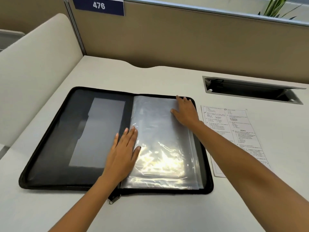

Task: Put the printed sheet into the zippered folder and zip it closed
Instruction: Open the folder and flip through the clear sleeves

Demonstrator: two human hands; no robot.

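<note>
A black zippered folder (55, 139) lies flat and wide open on the desk. Its right half holds a stack of clear plastic sleeves (160, 144). Its left half shows a dark inner pocket with a grey panel. My left hand (124, 151) rests flat, fingers together, across the spine and the sleeves' inner edge. My right hand (185, 111) lies spread on the sleeves' upper right corner. The printed sheet (240, 131) lies on the desk just right of the folder, partly under my right forearm. The zipper pull (114, 199) hangs at the folder's near edge.
A recessed cable slot with an open lid (250, 91) sits in the desk at the back right. Beige partition walls (167, 42) close off the back and the left. A plant (277, 7) shows above the partition at top right.
</note>
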